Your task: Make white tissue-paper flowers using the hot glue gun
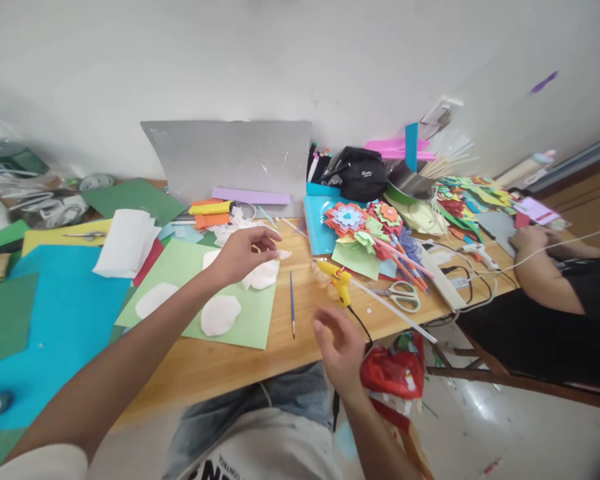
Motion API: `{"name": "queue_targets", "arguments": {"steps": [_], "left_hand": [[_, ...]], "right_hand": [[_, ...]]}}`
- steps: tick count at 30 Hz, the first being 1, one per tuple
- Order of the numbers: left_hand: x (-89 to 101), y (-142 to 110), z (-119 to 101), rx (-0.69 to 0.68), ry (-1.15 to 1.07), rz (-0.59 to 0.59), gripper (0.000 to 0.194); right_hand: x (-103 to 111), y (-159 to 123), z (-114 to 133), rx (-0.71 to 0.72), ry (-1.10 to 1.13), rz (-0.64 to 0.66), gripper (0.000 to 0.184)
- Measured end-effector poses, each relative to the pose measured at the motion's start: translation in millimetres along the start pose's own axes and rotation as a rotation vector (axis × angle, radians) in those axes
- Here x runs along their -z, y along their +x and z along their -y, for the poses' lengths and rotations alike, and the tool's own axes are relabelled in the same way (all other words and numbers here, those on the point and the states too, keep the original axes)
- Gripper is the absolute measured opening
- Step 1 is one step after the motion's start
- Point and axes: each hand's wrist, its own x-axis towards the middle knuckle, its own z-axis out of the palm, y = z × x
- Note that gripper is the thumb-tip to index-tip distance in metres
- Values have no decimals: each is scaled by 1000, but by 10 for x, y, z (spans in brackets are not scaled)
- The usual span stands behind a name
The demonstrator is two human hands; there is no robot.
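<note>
My left hand (245, 255) hovers over a light green sheet (253, 327), its fingers curled into a pinch. A small scrap of white paper (285, 254) sticks out past the thumb tip. On the sheet lie rounded white paper pieces: one at the left (155, 300), one at the front (221, 315), and another (263, 275) below my fingers. My right hand (340, 347) is at the table's front edge, fingers bent and apart, nothing visible in it. Nearest to it is a yellow glue gun (336, 277). A thin blue paintbrush (293, 303) lies between the hands.
Scissors (405, 297), a white strip (395, 310) and paper flowers (347, 219) lie to the right. A grey board (230, 157) leans on the wall. Folded white paper (127, 243) and a blue sheet (65, 313) are at left. Another person's arm (545, 267) rests at far right.
</note>
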Motion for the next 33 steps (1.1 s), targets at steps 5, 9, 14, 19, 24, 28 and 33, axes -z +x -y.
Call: {"name": "queue_targets", "arguments": {"steps": [5,9,14,19,24,28,33], "left_hand": [[-204,-751,-94,175,-270,-108,31],[-334,-1017,-57,238,-366,-174,29],[-457,-1103,-2,252,-445,-206,28],[-578,-1161,71,243,-548,-217,26],[-610,-1218,55,321,-674,-218,29],[-603,-1231,59,345,-623,-248,33],[-585,-1237,131,390,-559,-289,32]], "right_hand": [[-629,239,248,-177,430,36,31],[-809,181,271,-195,429,-12,21],[-783,99,249,-19,237,-110,5],[-704,67,207,253,-27,-121,11],[-686,32,121,405,-217,-96,16],[-661,-15,94,354,-246,-15,20],[-561,-37,162,216,-63,75,28]]}}
